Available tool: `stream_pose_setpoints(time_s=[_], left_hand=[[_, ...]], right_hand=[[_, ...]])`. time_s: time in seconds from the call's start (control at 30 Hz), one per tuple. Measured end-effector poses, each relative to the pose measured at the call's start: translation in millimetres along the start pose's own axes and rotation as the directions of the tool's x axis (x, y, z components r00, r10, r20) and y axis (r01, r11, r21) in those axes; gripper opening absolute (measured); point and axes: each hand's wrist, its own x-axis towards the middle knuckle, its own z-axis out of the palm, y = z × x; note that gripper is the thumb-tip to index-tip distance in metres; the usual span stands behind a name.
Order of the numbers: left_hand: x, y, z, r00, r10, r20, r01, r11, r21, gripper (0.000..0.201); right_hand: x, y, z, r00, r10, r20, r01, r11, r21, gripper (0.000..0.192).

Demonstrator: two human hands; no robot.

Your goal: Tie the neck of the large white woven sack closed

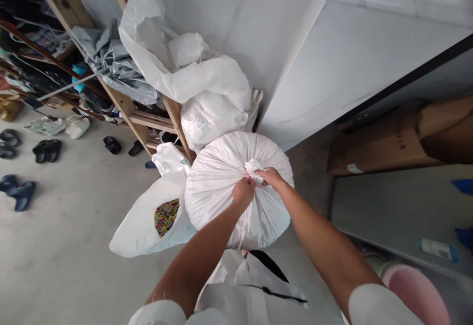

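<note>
A large, full white sack (pixel 214 182) stands in front of me, its cloth gathered in pleats to a bunched neck (pixel 254 165) on top. Thin red string (pixel 243 170) is wound around that neck. My left hand (pixel 244 192) is closed in a pinch at the string, on the near left side of the neck. From the right, my right hand (pixel 271 178) grips the bunched cloth with thumb and fingers. Touching the sack's left side is an open white bag (pixel 138 224) with many small multicoloured pieces (pixel 166 216) inside.
White plastic bags (pixel 218 113) are piled behind the sack against the wall. A wooden rack (pixel 120 101) and scattered sandals (pixel 47 151) are to the left. On the right are a cardboard box (pixel 373 140) and a pink bucket (pixel 416 293).
</note>
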Motion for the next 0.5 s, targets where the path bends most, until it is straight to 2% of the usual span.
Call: stream_pose_setpoints(time_s=[0.1,0.2,0.3,0.37,0.43,0.5], left_hand=[[14.0,-4.9,-2.2,0.999,0.042,0.03,-0.043,0.999,0.016,0.034],[19.7,-11.1,-7.2,0.992,0.073,0.105,-0.072,0.997,-0.012,0.036],[14.0,-18.5,-11.5,0.974,0.131,0.187,-0.118,0.99,-0.077,0.031],[5.6,-25.4,-11.7,0.98,0.124,0.156,-0.11,0.99,-0.094,0.028],[-1.9,-31.6,-9.2,0.995,0.092,0.04,-0.086,0.988,-0.127,0.027],[-4.3,-33.8,-4.8,0.997,0.071,-0.015,-0.073,0.961,-0.268,0.028]], right_hand=[[-4.3,-3.7,1.4,1.0,0.002,-0.015,-0.003,1.0,-0.004,0.021],[1.6,1.2,1.2,1.0,-0.008,-0.014,0.008,0.999,-0.036,0.023],[16.1,12.3,0.5,0.995,-0.097,-0.026,0.093,0.988,-0.126,0.031],[24.4,18.8,0.0,0.987,-0.153,-0.044,0.143,0.975,-0.171,0.036],[27.5,22.0,-0.9,0.989,-0.146,-0.023,0.142,0.98,-0.136,0.036],[24.7,21.8,-2.0,0.992,-0.123,0.026,0.124,0.991,-0.057,0.033]])
